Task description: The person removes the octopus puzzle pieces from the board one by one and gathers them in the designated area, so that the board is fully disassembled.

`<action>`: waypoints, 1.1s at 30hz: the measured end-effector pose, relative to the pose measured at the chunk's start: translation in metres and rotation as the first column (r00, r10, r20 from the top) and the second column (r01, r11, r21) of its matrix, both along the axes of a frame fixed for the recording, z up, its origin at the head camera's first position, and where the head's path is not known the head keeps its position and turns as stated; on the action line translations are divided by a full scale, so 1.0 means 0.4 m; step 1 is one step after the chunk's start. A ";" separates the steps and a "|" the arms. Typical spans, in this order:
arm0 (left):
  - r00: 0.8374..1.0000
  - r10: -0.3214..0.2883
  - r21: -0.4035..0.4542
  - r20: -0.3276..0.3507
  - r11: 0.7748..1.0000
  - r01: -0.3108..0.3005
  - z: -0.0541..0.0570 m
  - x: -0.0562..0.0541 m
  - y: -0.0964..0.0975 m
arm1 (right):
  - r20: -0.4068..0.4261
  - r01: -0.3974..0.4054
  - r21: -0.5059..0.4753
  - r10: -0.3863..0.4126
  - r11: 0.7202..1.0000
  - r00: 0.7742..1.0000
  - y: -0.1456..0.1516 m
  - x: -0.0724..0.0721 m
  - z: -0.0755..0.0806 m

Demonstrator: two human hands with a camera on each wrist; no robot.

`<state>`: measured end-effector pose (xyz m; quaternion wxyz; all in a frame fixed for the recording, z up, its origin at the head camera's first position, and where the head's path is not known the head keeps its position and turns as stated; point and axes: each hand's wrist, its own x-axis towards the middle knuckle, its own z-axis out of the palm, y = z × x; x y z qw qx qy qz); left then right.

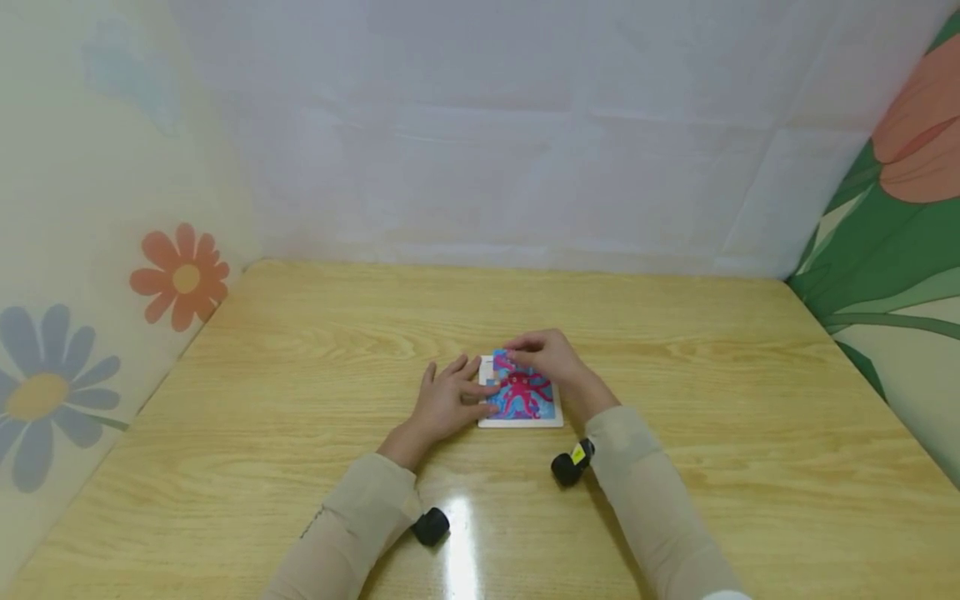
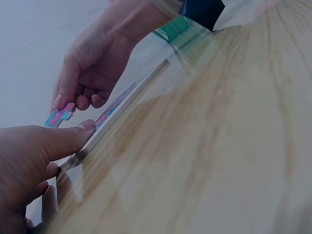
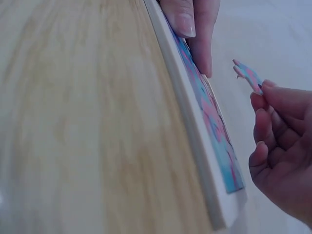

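A jigsaw puzzle board (image 1: 521, 423) with a white rim lies flat on the table, bearing a pink-red octopus picture (image 1: 519, 397) on blue. Above its far left part, my right hand (image 1: 557, 360) pinches a puzzle piece (image 3: 249, 78) between thumb and fingertips; its other fingers are curled loosely. That blue and pink piece (image 2: 59, 116) is raised off the board. My left hand (image 1: 441, 405) rests at the board's left side, fingers spread, with the thumb (image 2: 73, 139) on its near left edge. A gap in the picture shows at the upper left, partly covered by fingers.
The wood-grain table (image 1: 300, 350) extends around the board on every side. A white cloth (image 1: 510, 167) hangs behind it, with flower-patterned walls left and right. Black wrist cameras (image 1: 431, 527) sit below both forearms, close to the tabletop.
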<state>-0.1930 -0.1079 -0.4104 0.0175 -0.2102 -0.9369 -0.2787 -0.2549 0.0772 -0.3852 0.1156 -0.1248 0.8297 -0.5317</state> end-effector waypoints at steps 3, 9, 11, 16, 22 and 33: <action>1.000 0.003 -0.003 -0.003 1.000 -0.003 -0.003 -0.002 0.000 | 0.018 -0.006 -0.021 0.006 1.000 1.000 0.008 -0.001 0.003; 1.000 0.006 -0.004 -0.014 1.000 -0.006 -0.005 -0.002 0.002 | 0.029 -0.010 -0.001 0.010 1.000 1.000 0.028 -0.005 0.004; 1.000 0.004 -0.004 -0.015 1.000 -0.004 -0.005 -0.002 0.003 | 0.025 -0.011 -0.008 0.011 1.000 1.000 0.034 -0.003 0.008; 1.000 0.000 -0.002 -0.011 1.000 0.000 -0.005 -0.003 0.005 | 0.013 -0.006 -0.027 0.006 1.000 1.000 0.052 0.001 0.015; 1.000 -0.007 0.014 -0.011 1.000 0.007 -0.007 -0.005 0.007 | 0.003 0.014 0.001 -0.014 1.000 1.000 0.071 0.003 0.022; 1.000 -0.001 0.024 -0.020 1.000 0.002 -0.013 -0.004 0.007 | -0.058 0.019 -0.010 -0.020 1.000 0.998 0.115 0.010 0.033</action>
